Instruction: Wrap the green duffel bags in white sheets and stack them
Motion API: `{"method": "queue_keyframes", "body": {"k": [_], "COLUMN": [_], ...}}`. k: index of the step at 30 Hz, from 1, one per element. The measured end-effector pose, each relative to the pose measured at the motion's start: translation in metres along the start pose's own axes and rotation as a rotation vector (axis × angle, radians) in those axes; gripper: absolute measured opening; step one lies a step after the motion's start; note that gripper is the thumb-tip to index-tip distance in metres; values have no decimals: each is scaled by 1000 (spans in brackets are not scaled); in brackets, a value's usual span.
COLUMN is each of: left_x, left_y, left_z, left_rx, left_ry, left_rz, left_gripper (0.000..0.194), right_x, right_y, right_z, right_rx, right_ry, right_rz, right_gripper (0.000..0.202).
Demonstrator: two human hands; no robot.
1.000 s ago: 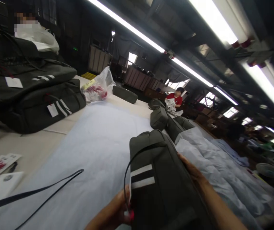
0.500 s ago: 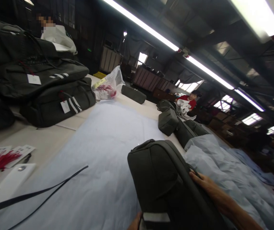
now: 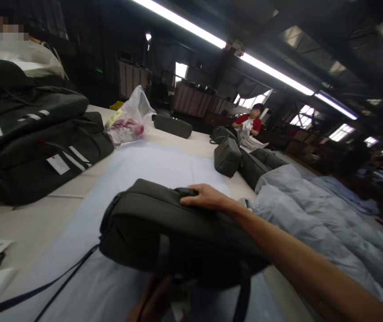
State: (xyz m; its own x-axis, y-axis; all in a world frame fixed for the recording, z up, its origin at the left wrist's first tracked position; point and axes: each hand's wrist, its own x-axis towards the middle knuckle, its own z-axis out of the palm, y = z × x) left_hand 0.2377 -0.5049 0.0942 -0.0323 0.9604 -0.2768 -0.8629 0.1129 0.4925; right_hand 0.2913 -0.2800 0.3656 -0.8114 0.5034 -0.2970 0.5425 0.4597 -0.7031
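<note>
Extending below the right fingers gripping its top, the dark bag overhangs left fingers, their hold unclear.

open lane along pale sheet beyond dark bag, stacked bags walling left, plastic heap blocking right

The handled bag looks like smooth, matt cloth. The clear bag is glossy plastic, the heaped sheeting crinkled, translucent plastic; the swing tag looks like smooth paper card.
</note>
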Motion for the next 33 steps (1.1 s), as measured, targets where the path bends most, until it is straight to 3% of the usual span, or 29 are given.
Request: {"method": "queue_keyframes", "body": {"k": [3, 6, 9, 12, 15, 19, 28, 33], "left_x": [18, 42, 62, 72, 74, 72, 64, 70], "left_y": [35, 64, 74, 70, 66, 65, 71, 72], "left_z": [0, -4, -18, -33, -39, -41, -47, -55], "left_rx": [-21, -45, -41, -49, -62, -89, -38, 99], "left_ry": [19, 137, 324, 432, 433, 456, 283, 323], "left_rz": [1, 64, -4, -113, -123, -50, 61, 92], "left_gripper": [36, 42, 40, 33, 32, 21, 40, 41], "right_x": [43, 84, 119, 143, 151, 145, 134, 153], "right_y": [-16, -22, -13, 8, 24, 31, -1, 0], "right_z": [-11, -12, 7, 31, 39, 29, 30, 47], "right_rx": [-51, -71, -171, -317, -302, -220, -216, -330], "right_ry": [-18, -43, -58, 47, 73, 29, 42, 79], "right_rz": [-88, -181, -164, -100, -128, -125, -116, -69], "right_gripper": [46, 48, 48, 54, 55, 51, 46, 41]}}
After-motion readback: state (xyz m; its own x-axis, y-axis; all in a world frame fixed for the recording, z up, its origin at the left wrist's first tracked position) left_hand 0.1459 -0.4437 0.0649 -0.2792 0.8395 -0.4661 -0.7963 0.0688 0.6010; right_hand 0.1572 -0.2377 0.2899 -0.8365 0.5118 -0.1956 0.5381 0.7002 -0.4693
